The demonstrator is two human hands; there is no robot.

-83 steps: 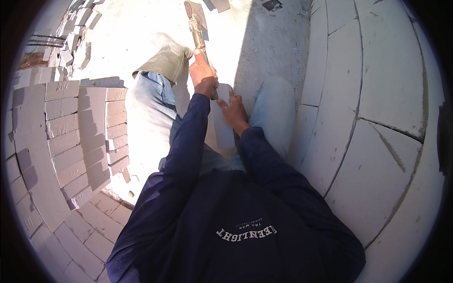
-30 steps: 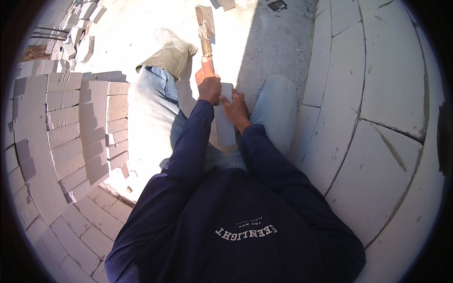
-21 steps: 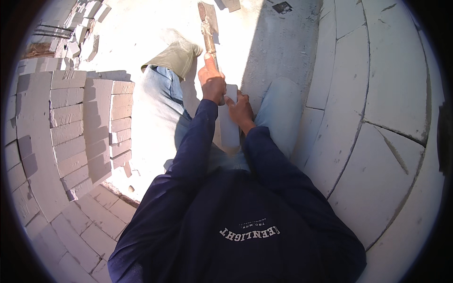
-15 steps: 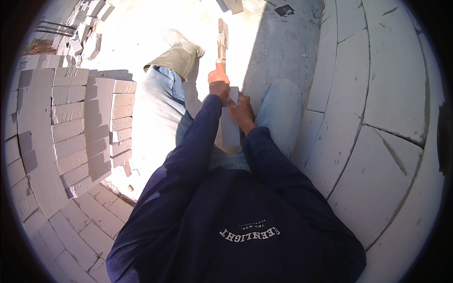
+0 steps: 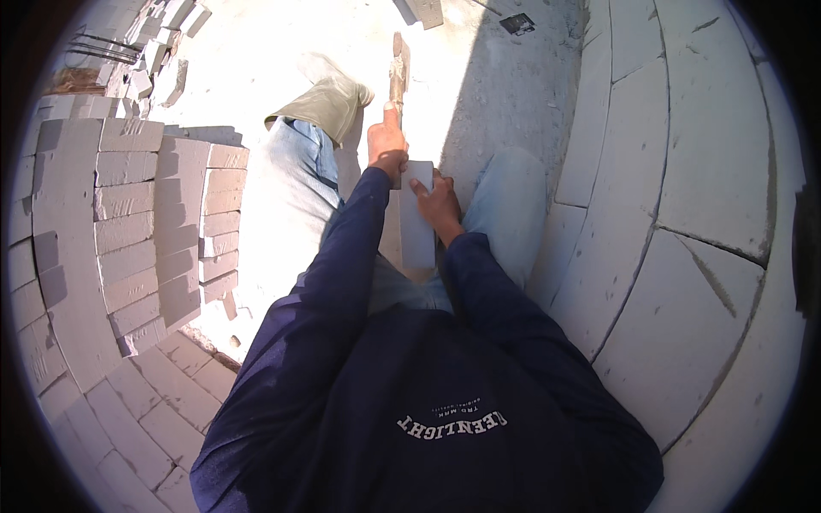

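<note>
My left hand is closed round a long hand tool with a crusted tan shaft and a flattish far end, pointing away from me. Between my knees lies a narrow pale grey block, lengthwise, its upper end just right of that hand. My right hand grips the block's right side, thumb on the top face. The tool's lower end is beside the block's left edge; whether they touch I cannot tell.
Stacked pale blocks stand to my left, with scattered blocks beyond. A pale block wall runs close along my right. The dusty sunlit floor is partly shadowed and bears a small dark flat scrap.
Since the earliest frame the tool and both hands have shifted rightward, and the tool's far end has come nearer. In the last half second my left hand moved slightly left, uncovering more block.
</note>
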